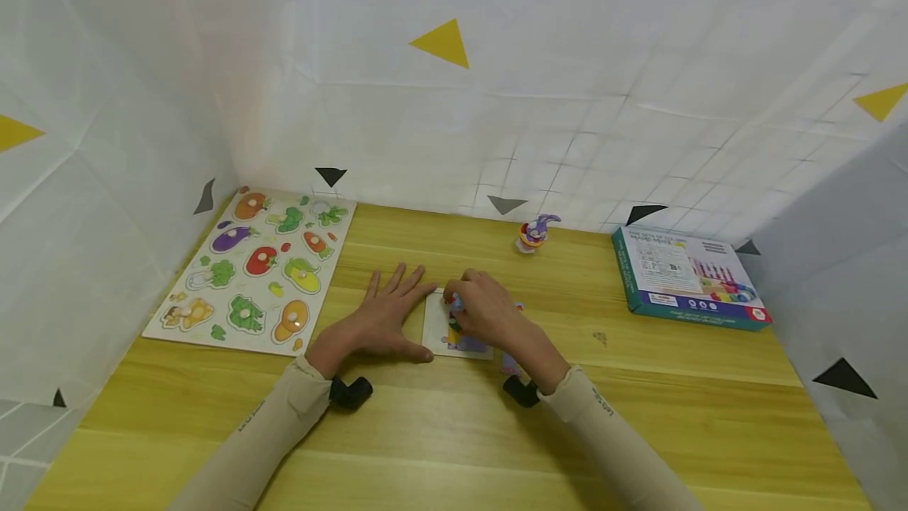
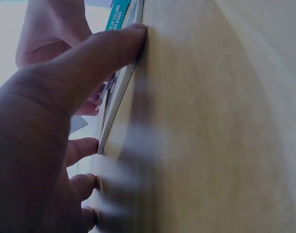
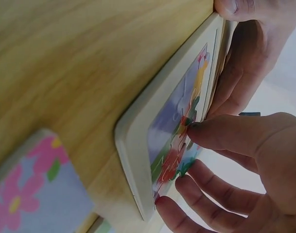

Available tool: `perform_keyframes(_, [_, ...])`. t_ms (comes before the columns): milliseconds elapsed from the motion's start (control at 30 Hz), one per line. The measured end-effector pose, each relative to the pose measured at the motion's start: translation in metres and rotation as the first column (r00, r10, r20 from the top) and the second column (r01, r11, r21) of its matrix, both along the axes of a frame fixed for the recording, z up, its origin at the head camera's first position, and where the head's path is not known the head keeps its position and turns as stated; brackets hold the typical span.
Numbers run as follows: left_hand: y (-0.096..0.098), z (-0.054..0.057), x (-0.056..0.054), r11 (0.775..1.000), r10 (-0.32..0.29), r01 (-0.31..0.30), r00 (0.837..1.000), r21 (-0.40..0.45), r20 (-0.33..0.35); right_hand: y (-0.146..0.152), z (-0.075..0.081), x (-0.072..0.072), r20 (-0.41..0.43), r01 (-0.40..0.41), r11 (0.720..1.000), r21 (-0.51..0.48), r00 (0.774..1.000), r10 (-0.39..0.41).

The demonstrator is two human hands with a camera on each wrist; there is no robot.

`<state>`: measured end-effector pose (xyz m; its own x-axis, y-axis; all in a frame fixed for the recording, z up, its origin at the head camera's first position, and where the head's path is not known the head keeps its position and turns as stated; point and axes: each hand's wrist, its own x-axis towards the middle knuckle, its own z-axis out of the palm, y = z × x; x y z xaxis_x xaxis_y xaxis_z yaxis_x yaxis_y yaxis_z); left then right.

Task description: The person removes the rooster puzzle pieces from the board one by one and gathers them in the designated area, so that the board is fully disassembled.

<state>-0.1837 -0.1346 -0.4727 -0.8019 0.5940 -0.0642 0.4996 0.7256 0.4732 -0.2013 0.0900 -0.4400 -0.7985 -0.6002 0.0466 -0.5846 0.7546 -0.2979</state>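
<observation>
— Any readable words?
— On the teal-edged box [image 1: 695,278] at far right: "TS OF COLUMN", "DED BOXES", beginnings hidden.
— The left sleeve [image 1: 258,448] and right sleeve [image 1: 623,448]?
— Lettering too small.

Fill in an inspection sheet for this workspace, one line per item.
Surface: wood-grain table, with small dark marks to the right of the right hand.
Job's things: small pale-framed puzzle board between the hands; a loose flowered piece to its right.
Clutter: vegetable board at left; purple rabbit figure at the back; teal-edged box at right.
Hands: left hand, fingers spread, touches the puzzle board's edge; right hand holds a colourful puzzle piece at the board.
Cables: nothing seen.
Surroundings: pale backdrop with yellow, grey and black shapes.
</observation>
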Motion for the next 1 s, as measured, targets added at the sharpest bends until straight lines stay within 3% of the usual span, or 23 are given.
perform_keyframes(433, [0.000,0.001,0.001,1.000,-0.007,0.007,1.000,0.007,-0.007,0.001,-0.001,0.002,-0.024,0.013,1.000,-0.027,1.000,-0.014])
perform_keyframes(733, [0.000,-0.001,-0.001,1.000,0.000,0.000,1.000,0.000,-0.011,0.008,0.010,0.006,-0.092,-0.037,0.996,-0.078,0.995,0.030])
perform_keyframes(1000, [0.001,-0.001,0.000,1.000,-0.001,0.001,1.000,-0.010,-0.014,0.022,0.012,0.014,-0.126,-0.073,0.996,-0.058,0.990,0.065])
